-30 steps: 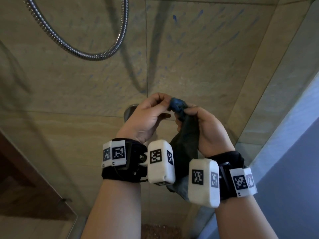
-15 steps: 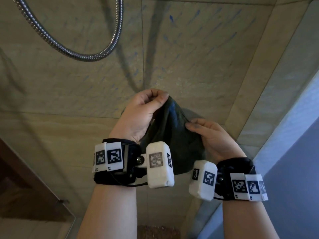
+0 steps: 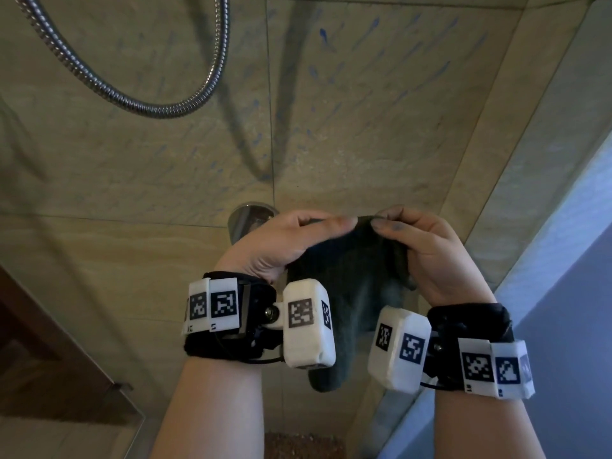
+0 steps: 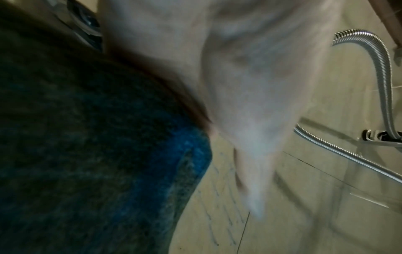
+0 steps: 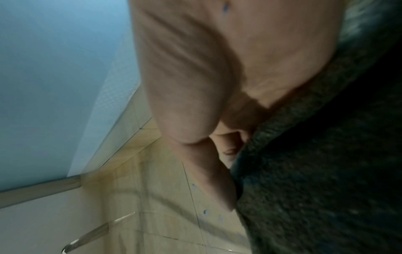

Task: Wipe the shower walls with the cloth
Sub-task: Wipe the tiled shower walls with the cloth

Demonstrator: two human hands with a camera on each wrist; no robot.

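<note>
Across the whole background, tan tiled shower walls (image 3: 347, 104) carry scattered blue streaks. Metal shower hose (image 3: 139, 104) loops over the upper left tile. Dark cloth (image 3: 347, 293) hangs in front of the wall between both wrists, touching no tile. Left hand (image 3: 281, 240) and right hand (image 3: 427, 250) pinch its top edge, fingers (image 3: 384, 223) curled and clamped on the fabric, thumbs nearly meeting.

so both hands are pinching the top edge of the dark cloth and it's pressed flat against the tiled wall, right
Not quite. The left hand and right hand do pinch the top edge of the dark cloth, but it hangs free between the wrists, short of the tiled wall. The head view shows this.
</note>
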